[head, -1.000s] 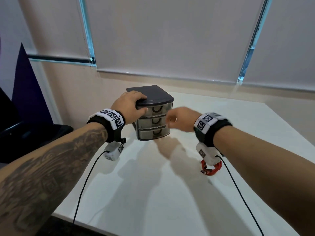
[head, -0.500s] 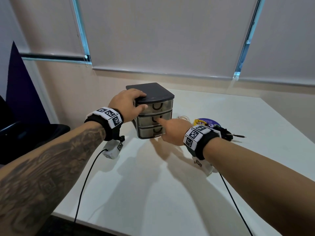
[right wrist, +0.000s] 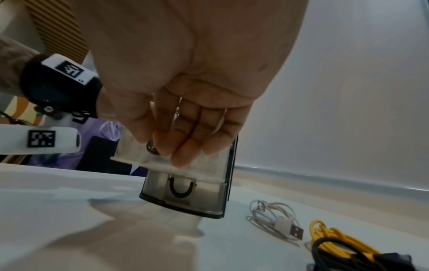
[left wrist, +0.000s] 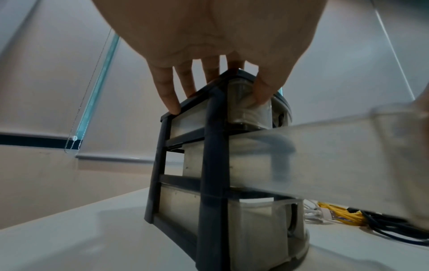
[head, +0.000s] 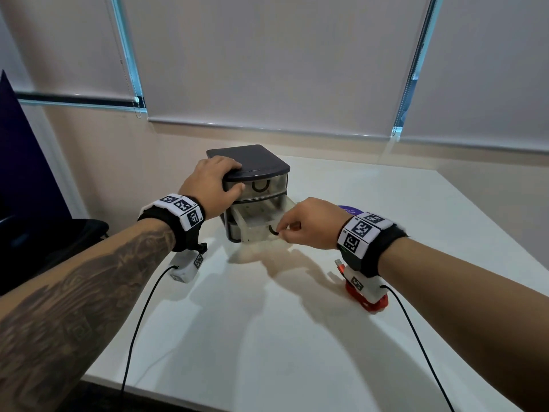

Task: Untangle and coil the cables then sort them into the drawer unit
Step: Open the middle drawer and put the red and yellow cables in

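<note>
A small drawer unit (head: 264,169) with a dark top and three translucent drawers stands on the white table (head: 267,337). My left hand (head: 234,176) holds its top left corner, fingers on the lid and thumb on the top drawer's front (left wrist: 260,99). My right hand (head: 282,230) pinches the black handle of the middle drawer (head: 255,224), which is pulled out and looks empty. In the right wrist view, a white cable (right wrist: 274,216), a yellow cable (right wrist: 329,236) and a black cable (right wrist: 336,256) lie bundled to the right of the unit. A red cable (head: 368,301) lies under my right wrist.
A purple disc (head: 350,210) lies behind my right hand. The wall and window blinds stand close behind the unit. The table's near edge (head: 178,394) runs below my forearms. A dark chair (head: 59,233) sits off the table's left side.
My right hand went from pointing at the middle drawer to pinching its handle and has pulled the drawer out toward me. The left hand has stayed on the unit's top.
</note>
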{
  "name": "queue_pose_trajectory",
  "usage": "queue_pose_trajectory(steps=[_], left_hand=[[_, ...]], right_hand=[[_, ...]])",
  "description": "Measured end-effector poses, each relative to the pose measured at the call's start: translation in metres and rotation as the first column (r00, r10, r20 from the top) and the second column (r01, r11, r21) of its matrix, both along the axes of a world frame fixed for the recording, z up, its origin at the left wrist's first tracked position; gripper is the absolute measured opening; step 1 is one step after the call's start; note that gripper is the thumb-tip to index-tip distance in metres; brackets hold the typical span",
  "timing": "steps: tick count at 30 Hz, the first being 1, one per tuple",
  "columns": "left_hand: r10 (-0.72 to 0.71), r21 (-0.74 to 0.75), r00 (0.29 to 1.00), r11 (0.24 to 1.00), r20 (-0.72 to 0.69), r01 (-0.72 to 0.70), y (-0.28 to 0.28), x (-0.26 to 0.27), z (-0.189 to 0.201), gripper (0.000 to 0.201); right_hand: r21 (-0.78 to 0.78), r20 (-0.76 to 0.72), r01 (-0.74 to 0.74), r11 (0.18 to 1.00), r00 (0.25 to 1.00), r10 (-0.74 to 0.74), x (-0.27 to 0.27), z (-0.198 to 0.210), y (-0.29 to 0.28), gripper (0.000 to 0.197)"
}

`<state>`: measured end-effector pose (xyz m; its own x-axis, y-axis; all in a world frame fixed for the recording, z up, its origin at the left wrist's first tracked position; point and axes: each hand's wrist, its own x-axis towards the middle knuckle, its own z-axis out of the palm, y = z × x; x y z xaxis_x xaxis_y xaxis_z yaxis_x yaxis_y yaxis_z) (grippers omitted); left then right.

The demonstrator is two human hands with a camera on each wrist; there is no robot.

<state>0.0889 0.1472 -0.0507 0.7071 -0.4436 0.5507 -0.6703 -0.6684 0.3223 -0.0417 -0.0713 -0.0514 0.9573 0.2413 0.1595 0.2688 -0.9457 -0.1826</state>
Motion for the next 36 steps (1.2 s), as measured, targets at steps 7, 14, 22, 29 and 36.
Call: queue_pose_trajectory(steps=[7, 14, 22, 29, 36], left_hand=[[0.028, 0.054, 1.000, 0.998, -0.008, -0.028, -0.006, 0.000, 0.006, 0.037], [0.040, 0.032, 0.999, 0.999, -0.012, -0.040, -0.009, 0.000, 0.004, 0.037], [0.048, 0.020, 0.999, 0.999, -0.017, -0.048, -0.010, -0.001, 0.004, 0.038], [0.035, 0.018, 0.999, 0.999, -0.028, -0.035, -0.008, 0.000, 0.005, 0.037], [0.000, -0.009, 1.000, 1.000, -0.018, 0.000, -0.009, -0.005, 0.006, 0.035]], right_hand=[[0.031, -0.075, -0.043, 0.999, 0.996, 0.045, -0.024, 0.012, -0.012, 0.019], [0.041, -0.252, 0.158, 0.987, 0.957, -0.143, -0.040, 0.019, -0.060, 0.017], [-0.315, -0.538, 0.115, 0.942, 0.796, -0.277, -0.040, -0.009, -0.079, 0.021], [-0.072, -0.300, 0.328, 0.942, 0.894, -0.334, -0.033, 0.047, -0.081, 0.010], [0.454, -0.070, 0.286, 0.844, 0.956, -0.286, 0.010, 0.060, -0.021, 0.009]])
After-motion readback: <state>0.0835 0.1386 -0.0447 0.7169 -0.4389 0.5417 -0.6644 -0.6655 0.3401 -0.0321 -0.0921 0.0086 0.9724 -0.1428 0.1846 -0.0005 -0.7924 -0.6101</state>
